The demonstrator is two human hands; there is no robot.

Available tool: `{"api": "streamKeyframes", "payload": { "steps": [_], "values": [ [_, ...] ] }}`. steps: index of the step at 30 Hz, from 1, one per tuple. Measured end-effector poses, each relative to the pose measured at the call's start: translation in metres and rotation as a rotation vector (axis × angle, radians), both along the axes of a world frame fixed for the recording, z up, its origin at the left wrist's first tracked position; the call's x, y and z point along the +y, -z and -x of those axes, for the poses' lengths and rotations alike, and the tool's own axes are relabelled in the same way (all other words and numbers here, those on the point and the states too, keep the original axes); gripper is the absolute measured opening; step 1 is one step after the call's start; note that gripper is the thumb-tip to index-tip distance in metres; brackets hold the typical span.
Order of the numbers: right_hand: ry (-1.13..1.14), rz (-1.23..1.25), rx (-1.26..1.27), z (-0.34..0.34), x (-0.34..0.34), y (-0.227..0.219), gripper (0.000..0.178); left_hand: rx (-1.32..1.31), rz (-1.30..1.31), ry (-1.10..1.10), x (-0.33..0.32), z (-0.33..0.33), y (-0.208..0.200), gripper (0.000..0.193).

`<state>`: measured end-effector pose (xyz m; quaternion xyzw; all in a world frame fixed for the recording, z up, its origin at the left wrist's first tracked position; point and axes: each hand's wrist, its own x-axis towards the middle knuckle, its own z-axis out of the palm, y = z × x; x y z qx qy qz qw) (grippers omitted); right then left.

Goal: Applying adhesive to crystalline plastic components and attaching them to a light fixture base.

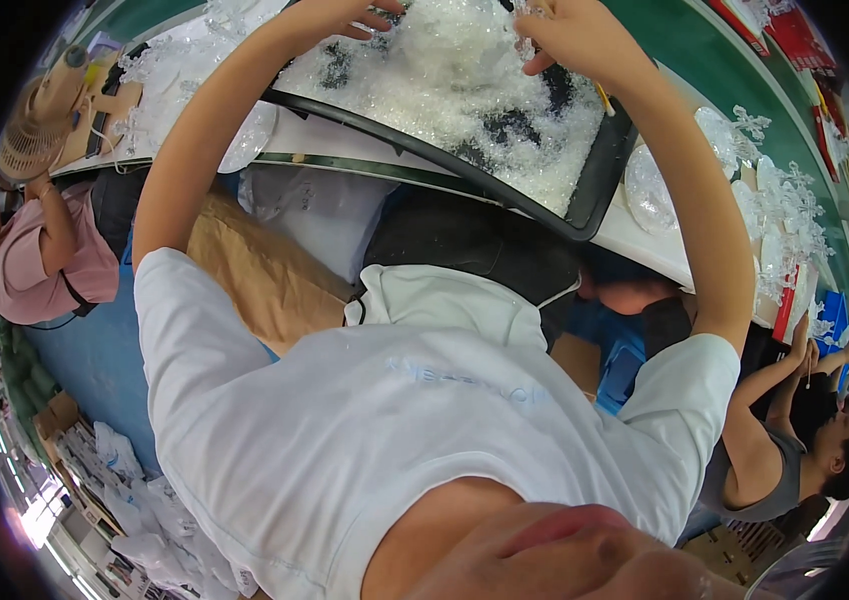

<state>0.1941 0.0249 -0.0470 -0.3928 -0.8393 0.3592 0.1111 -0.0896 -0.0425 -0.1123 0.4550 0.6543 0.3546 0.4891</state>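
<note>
A black tray [590,205] lies at the top of the view, heaped with clear, glittering flakes [435,85] like artificial snow. Over its far left part is my left hand [350,14], its fingers stretched out and apart, cut off by the upper edge. My right hand [580,38] is over the far right part, with thumb and fingers curled together. A small clear glittery piece shows at its fingertips, but I cannot make out what it is. Near my right forearm, a thin yellowish stick [606,99] rests at the tray's inner edge.
Clear round discs [653,190] and clear snowflake-shaped ornaments [790,205] lie right of the tray; more clear pieces [180,75] lie left. A beige fan [40,125] stands far left. One person in pink [55,255] sits left, another in grey [770,465] right. Brown paper [255,265] hangs below the table.
</note>
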Motion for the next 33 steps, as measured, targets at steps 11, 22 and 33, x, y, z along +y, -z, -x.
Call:
{"api": "streamKeyframes", "payload": {
  "steps": [11, 22, 33],
  "values": [
    [0.012, -0.572, 0.039, -0.020, -0.018, 0.034, 0.025, -0.275, -0.194, -0.006, 0.008, -0.043, -0.016, 0.028],
    [-0.105, -1.235, -0.240, -0.032, -0.049, 0.040, 0.011, -0.688, -0.334, 0.396, 0.042, -0.010, -0.007, 0.066],
    [-0.038, -1.284, -0.231, -0.033, -0.050, 0.048, 0.011, -0.639, -0.373, 0.353, 0.039, -0.007, -0.010, 0.087]
  ]
}}
